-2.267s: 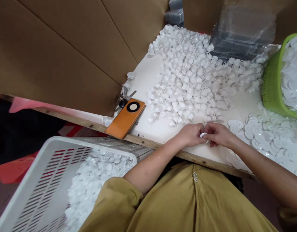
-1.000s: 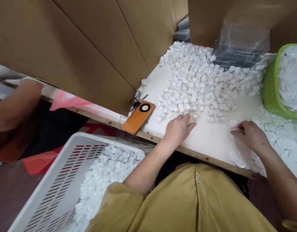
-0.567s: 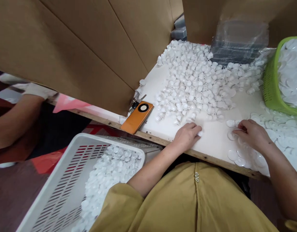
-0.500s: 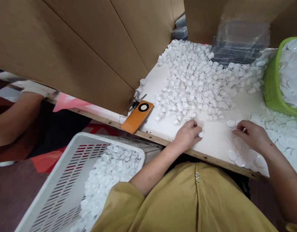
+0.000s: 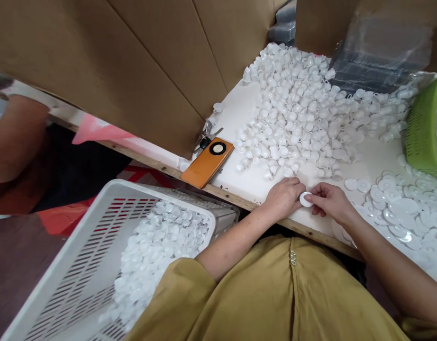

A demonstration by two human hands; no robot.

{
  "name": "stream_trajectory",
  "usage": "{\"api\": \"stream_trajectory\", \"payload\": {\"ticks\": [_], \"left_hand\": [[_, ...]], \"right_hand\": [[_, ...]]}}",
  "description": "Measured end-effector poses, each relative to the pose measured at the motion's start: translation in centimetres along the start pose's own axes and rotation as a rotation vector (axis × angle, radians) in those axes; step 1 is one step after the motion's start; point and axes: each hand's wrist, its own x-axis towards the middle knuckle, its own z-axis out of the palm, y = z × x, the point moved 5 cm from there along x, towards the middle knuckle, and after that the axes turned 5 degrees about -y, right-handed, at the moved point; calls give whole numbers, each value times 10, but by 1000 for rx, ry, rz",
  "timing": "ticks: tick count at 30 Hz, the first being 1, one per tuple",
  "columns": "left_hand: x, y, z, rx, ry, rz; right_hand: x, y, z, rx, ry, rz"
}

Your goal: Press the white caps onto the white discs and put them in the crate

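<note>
My right hand [image 5: 328,203] pinches a small white plastic saucer [image 5: 305,199] by its edge, over the table's front. Close against it, my left hand [image 5: 284,198] has its fingers curled at the saucer's left side. The small white cup in those fingers is now mostly hidden behind the saucer. Beyond both hands spreads a heap of tiny white cups [image 5: 293,109] with handles. Many loose white saucers [image 5: 399,203] lie on the table to the right of my right hand.
An orange phone [image 5: 207,163] lies at the table edge beside keys [image 5: 205,137]. Below left stands a white slotted basket [image 5: 108,189] partly filled with white pieces. A green basket [image 5: 423,128] is at right. Cardboard [image 5: 161,61] walls the left; another person's arm [image 5: 17,137] shows beyond.
My right hand has moved left from the saucers to my left hand, bringing a saucer with it. The left hand stays near the table edge. The view has shifted slightly.
</note>
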Motion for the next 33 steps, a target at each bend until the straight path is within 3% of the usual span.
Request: {"api": "stream_trajectory", "payload": {"ticks": [9, 19, 24, 28, 31, 33], "left_hand": [[4, -8, -12, -207, -164, -53], [24, -10, -14, -104, -320, -179], [14, -3, -9, -150, -269, -198], [-31, -10, -31, -340, -145, -223], [-105, -49, -69, -323, -130, -345], [-167, -90, -89, -208, -221, -518]], "right_hand": [[3, -4, 1, -80, -110, 36], [13, -10, 1, -139, -185, 156], [3, -9, 7, -114, -122, 48], [-17, -10, 5, -133, -168, -118], [-26, -14, -37, -404, 103, -209], [-27, -14, -73, -598, 319, -216]]}}
